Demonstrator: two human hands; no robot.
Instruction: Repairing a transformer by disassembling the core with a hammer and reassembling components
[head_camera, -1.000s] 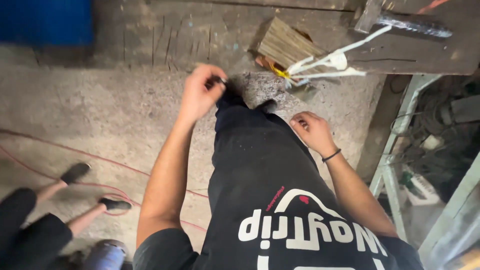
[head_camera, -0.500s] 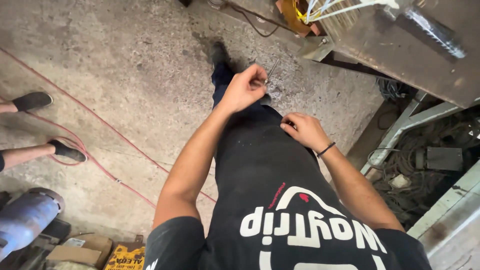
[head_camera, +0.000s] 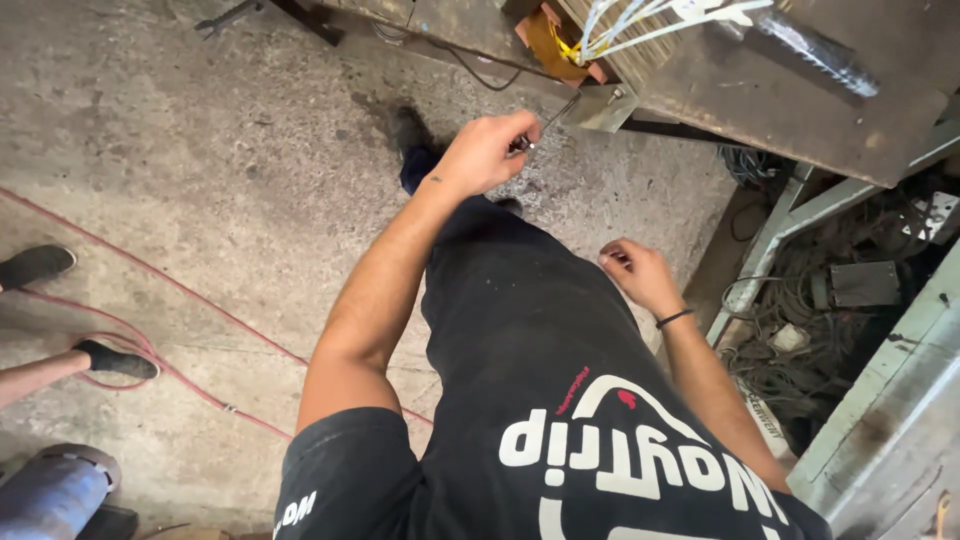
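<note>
two hands are in view, one thin metal rod, one bench. the left hand (head_camera: 487, 152) is closed in a grip around the lower end of the rod (head_camera: 548, 124), with the fingers curled tight on it. the rod goes up and to the right from the fist, and its far end comes just beside a small grey metal bracket (head_camera: 600, 106) under the edge of the rusty bench (head_camera: 790, 110). the right hand (head_camera: 637, 273) is lower, over the black trousers, with the fingers half bent toward the palm; i cannot tell if something small is between them. it has one dark band (head_camera: 674, 318) on the wrist. on the bench lie some white wires (head_camera: 650, 25) and one dark ribbed bar (head_camera: 805, 48). on the concrete floor (head_camera: 200, 180) runs one red cable (head_camera: 160, 290). at the left edge two dark shoes (head_camera: 115, 360) of another person are seen. at the right, under the bench, lies a heap of grey cables (head_camera: 800, 330).
</note>
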